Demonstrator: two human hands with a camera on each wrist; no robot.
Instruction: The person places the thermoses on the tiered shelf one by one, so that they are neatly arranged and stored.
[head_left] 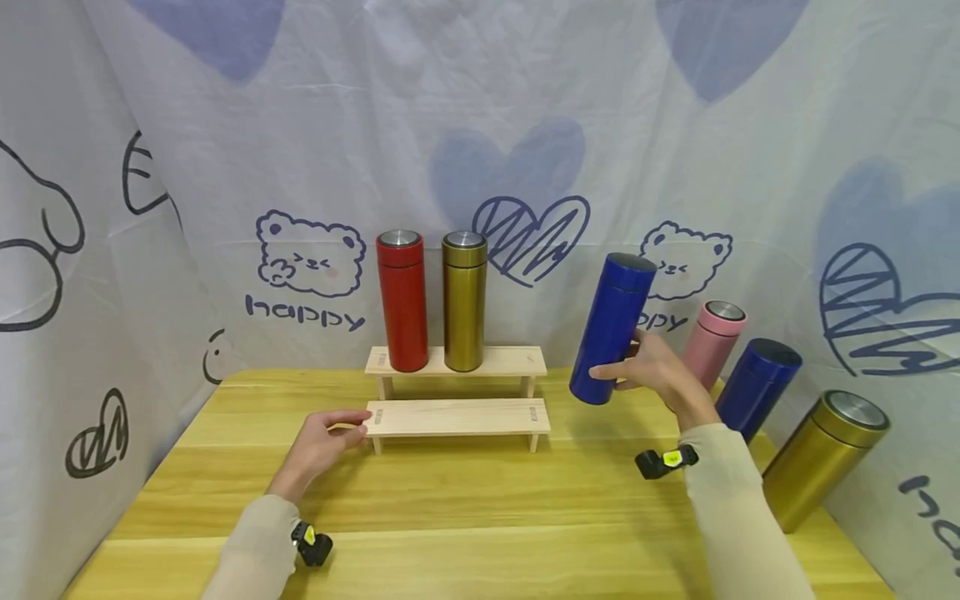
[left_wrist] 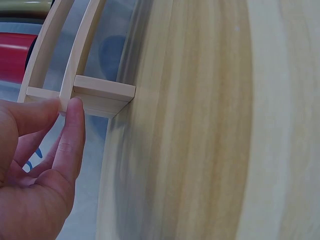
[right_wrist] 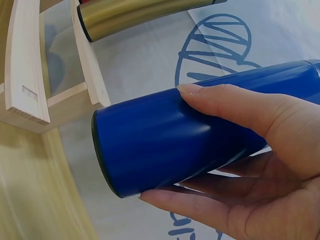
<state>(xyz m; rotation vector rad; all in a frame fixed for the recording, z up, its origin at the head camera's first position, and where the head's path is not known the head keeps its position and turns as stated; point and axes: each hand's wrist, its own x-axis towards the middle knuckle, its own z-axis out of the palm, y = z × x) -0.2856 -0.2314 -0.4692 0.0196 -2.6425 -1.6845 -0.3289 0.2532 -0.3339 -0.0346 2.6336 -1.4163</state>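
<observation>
So the right hand [head_left: 654, 365], right of center in the head view, has its thumb and fingers wrapped around the lower part of a blue bottle [head_left: 611, 333]. The bottle's held up off the table [head_left: 465, 517], top leaning toward the right of the frame, and the right wrist view has its base hanging free.

Handling-wise I'd guess it's a metal flask: stiff, no squish, probably not fragile but easy to dent or scuff. That glossy coat could get slippery with dry or sweaty fingers. Can't tell if it's full, so the weight's anyone's guess. It's tall, so a low hold like this probably lets the top wobble; I'd wrap around mid-body and skip the lid, in case it twists.

The left hand [head_left: 324, 440], left of center, is pinching the left end of the lower wooden shelf [head_left: 457, 417] between thumb and fingers, a decent spot since the wood looks light enough to slide.

Just above in the frame, the upper wooden shelf [head_left: 504, 360] has a red bottle [head_left: 403, 312] and a gold bottle [head_left: 465, 312] standing on it. Out at the right edge there's a pink bottle [head_left: 712, 343], a second blue bottle [head_left: 759, 385] and a second gold bottle [head_left: 825, 454]. Behind everything hangs a doodle-print cloth [head_left: 405, 125].
</observation>
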